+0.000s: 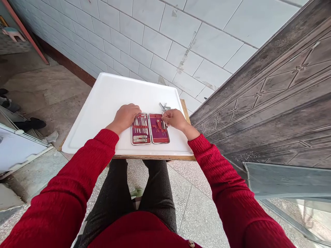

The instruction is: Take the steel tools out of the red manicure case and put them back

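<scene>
A manicure set case (pixel 159 140) lies unfolded on a white tray (pixel 100 103), with a red and purple lining. Its left half holds a row of slim metal tools (pixel 141 124) under a red strap, with nail clippers (pixel 139 138) below them. More tools are strapped in the right half. My left hand (pixel 126 116) has its fingers curled over the case's upper left corner. At the right half's upper edge, my right hand (pixel 176 119) is closed in a pinch, and what its fingertips hold is hard to make out. Just beyond it lie shiny metal nippers (pixel 163 106).
The tray rests on a wooden-edged table (pixel 186 112). A white tiled wall (pixel 155 44) stands behind it, and a patterned dark panel (pixel 258 93) rises on the right. A white-panelled object (pixel 20 144) is on the floor at left.
</scene>
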Demonstrator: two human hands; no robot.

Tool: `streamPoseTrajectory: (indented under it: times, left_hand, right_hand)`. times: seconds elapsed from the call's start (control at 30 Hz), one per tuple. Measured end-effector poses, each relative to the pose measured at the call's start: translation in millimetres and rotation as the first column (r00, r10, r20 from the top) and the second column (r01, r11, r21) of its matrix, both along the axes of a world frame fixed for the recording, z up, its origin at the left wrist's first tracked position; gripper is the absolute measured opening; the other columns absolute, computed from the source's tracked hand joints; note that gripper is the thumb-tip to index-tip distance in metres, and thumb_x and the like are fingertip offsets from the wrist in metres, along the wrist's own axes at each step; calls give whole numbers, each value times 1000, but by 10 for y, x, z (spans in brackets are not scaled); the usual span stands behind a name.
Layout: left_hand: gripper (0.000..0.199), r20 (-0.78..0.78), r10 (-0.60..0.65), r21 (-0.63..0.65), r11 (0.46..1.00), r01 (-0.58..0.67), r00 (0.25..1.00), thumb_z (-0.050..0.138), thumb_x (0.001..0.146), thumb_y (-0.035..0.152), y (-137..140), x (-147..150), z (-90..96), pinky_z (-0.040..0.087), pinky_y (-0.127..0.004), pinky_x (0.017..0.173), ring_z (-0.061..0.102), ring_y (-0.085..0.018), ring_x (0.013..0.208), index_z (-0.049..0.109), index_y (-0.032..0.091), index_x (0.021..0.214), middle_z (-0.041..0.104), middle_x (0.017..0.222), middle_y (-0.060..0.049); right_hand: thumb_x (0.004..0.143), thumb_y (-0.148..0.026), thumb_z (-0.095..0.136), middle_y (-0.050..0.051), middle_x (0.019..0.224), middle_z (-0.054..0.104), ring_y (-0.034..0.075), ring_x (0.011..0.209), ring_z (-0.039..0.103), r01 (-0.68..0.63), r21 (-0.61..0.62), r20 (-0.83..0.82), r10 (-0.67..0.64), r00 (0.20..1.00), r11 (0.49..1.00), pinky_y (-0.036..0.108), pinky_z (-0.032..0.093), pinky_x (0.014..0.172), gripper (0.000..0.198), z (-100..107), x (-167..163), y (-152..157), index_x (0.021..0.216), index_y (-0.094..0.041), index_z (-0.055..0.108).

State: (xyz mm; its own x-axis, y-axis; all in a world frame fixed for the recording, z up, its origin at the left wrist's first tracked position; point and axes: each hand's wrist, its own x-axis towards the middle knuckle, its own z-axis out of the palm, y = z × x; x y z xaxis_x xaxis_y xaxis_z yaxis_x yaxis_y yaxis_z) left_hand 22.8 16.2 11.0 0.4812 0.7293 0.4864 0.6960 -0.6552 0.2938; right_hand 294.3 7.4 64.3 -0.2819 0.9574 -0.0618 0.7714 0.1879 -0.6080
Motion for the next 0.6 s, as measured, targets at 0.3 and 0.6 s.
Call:
streamPoseTrajectory:
  times: [0.3,0.6]
  left_hand:
    - [31,-52,6,15,1000,-5,999,42,99,16,20,-3,-20,50,-41,83,66,-26,100,72,20,89,75,101,-7]
    - [30,-76,32,9,999,-32,997,41,98,17,33,-18,-25,49,-40,83,66,-25,101,70,22,93,75,103,-5]
  right_hand:
    - [91,-23,54,1,64,67,16,60,61,159,206,9,-164,986,966,27,42,65,19,75,66,322,73,-19,61]
    - [89,-14,56,8,75,72,21,74,64,149,198,507,-231,831,969,30,42,71,20,188,-82,522,75,-17,70]
